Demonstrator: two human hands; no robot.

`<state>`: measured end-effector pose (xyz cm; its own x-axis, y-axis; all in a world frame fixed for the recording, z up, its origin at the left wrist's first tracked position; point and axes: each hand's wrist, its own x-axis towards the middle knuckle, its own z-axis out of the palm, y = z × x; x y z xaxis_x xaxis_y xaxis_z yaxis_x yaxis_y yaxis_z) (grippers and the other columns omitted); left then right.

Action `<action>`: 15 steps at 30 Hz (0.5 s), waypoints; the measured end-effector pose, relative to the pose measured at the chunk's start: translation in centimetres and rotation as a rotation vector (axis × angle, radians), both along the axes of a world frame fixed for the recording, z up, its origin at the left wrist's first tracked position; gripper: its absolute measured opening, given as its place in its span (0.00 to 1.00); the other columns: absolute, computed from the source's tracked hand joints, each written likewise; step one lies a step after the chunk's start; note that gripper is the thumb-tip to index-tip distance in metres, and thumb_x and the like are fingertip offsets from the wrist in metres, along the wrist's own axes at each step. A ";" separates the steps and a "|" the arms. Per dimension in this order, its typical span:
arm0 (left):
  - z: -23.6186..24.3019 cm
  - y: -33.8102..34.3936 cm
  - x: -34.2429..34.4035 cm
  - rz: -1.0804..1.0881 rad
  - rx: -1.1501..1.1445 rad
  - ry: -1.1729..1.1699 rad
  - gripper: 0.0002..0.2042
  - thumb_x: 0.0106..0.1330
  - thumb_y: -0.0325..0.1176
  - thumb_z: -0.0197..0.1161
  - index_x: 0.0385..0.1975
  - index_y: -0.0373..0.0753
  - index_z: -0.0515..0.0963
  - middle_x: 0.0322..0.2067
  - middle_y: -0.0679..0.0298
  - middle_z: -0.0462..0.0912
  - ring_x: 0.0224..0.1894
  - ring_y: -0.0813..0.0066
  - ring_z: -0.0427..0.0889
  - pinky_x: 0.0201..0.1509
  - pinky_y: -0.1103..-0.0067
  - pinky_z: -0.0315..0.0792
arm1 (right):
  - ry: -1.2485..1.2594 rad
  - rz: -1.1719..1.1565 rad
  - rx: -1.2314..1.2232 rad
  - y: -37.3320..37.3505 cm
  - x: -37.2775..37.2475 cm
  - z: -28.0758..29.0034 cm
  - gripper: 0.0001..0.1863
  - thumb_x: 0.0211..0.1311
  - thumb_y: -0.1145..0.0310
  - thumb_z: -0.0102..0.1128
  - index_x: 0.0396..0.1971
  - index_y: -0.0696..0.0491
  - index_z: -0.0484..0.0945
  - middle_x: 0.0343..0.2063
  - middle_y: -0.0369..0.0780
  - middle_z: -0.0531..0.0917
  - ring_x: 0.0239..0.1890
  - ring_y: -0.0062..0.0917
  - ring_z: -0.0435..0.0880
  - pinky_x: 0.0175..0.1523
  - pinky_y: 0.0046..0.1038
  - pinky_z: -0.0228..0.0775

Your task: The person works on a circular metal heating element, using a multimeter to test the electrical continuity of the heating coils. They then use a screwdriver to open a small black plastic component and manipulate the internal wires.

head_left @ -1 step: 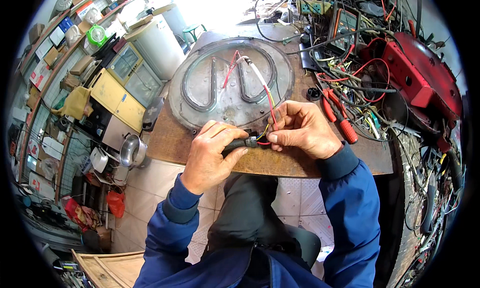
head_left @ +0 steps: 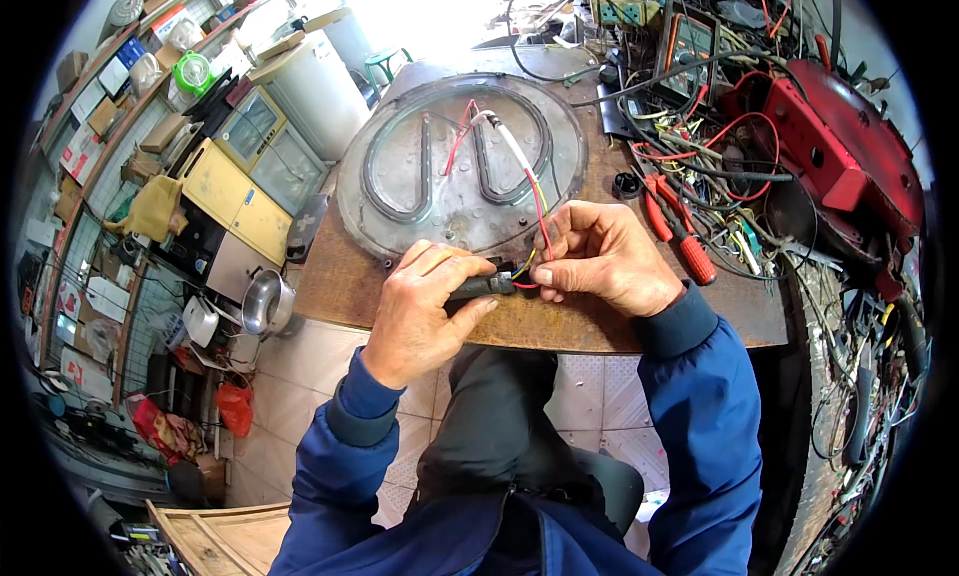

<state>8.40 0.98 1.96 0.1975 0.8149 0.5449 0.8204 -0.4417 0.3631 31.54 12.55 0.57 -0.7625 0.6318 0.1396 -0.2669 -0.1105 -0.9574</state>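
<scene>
At the near edge of the workbench, my left hand (head_left: pixel 425 301) is closed around a black cylindrical cable connector (head_left: pixel 484 285). Thin coloured wires come out of its right end. My right hand (head_left: pixel 609 261) pinches a red wire (head_left: pixel 543 221) between thumb and fingers, just right of the connector; a yellow-green wire runs beside it. These wires lead up through a white sleeve (head_left: pixel 514 148) to a round grey metal heating plate (head_left: pixel 362 191), which lies flat on the bench beyond both hands. Curved heating tubes (head_left: pixel 427 166) loop across its face. The wire ends are hidden by my fingers.
On the brown bench (head_left: pixel 350 286), red-handled pliers (head_left: pixel 659 211) and a red-handled screwdriver (head_left: pixel 696 260) lie right of my right hand. Behind them are tangled cables (head_left: pixel 739 176), a multimeter (head_left: pixel 689 51) and a red metal housing (head_left: pixel 849 156). Crowded shelves (head_left: pixel 95 166) line the left wall.
</scene>
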 end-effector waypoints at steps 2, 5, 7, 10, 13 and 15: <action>0.2 -0.1 0.6 0.021 0.013 0.051 0.17 0.49 0.23 0.78 0.42 0.37 0.85 0.41 0.57 0.87 0.45 0.55 0.84 0.52 0.68 0.78 | -0.010 0.014 0.003 -0.1 0.0 0.0 0.10 0.67 0.79 0.70 0.42 0.60 0.77 0.32 0.40 0.88 0.30 0.20 0.88 0.35 0.22 0.81; -0.1 0.1 0.5 0.037 0.031 0.091 0.18 0.49 0.23 0.78 0.42 0.37 0.85 0.41 0.57 0.87 0.45 0.55 0.84 0.51 0.67 0.78 | 0.021 -0.005 -0.003 -0.2 -0.4 -0.3 0.07 0.73 0.76 0.64 0.44 0.60 0.75 0.29 0.40 0.88 0.29 0.20 0.88 0.32 0.21 0.80; -0.2 0.1 0.5 0.038 0.031 0.092 0.18 0.49 0.23 0.78 0.42 0.37 0.85 0.40 0.57 0.87 0.45 0.55 0.84 0.51 0.67 0.78 | -0.041 -0.122 0.036 0.1 -0.2 -0.3 0.05 0.74 0.76 0.61 0.43 0.60 0.75 0.29 0.40 0.87 0.27 0.20 0.88 0.30 0.21 0.78; -0.2 0.1 0.7 0.044 0.040 0.095 0.18 0.49 0.23 0.78 0.41 0.37 0.85 0.40 0.56 0.87 0.45 0.55 0.84 0.50 0.67 0.78 | -0.018 -0.216 0.053 0.1 -0.3 -0.4 0.04 0.76 0.75 0.57 0.40 0.60 0.75 0.26 0.39 0.84 0.22 0.20 0.85 0.25 0.21 0.75; -0.4 0.1 0.9 0.063 0.062 0.138 0.18 0.48 0.23 0.78 0.41 0.37 0.84 0.40 0.56 0.86 0.44 0.55 0.84 0.49 0.66 0.78 | 0.006 -0.226 0.040 0.1 -0.5 -0.5 0.05 0.76 0.75 0.57 0.39 0.61 0.75 0.25 0.39 0.84 0.21 0.19 0.84 0.24 0.21 0.74; -0.7 0.2 0.9 0.073 0.081 0.165 0.19 0.48 0.22 0.78 0.41 0.38 0.84 0.40 0.57 0.86 0.44 0.56 0.83 0.49 0.66 0.78 | 0.012 -0.199 0.041 0.0 -0.5 -0.5 0.05 0.76 0.74 0.57 0.39 0.61 0.76 0.25 0.39 0.84 0.21 0.19 0.84 0.24 0.21 0.74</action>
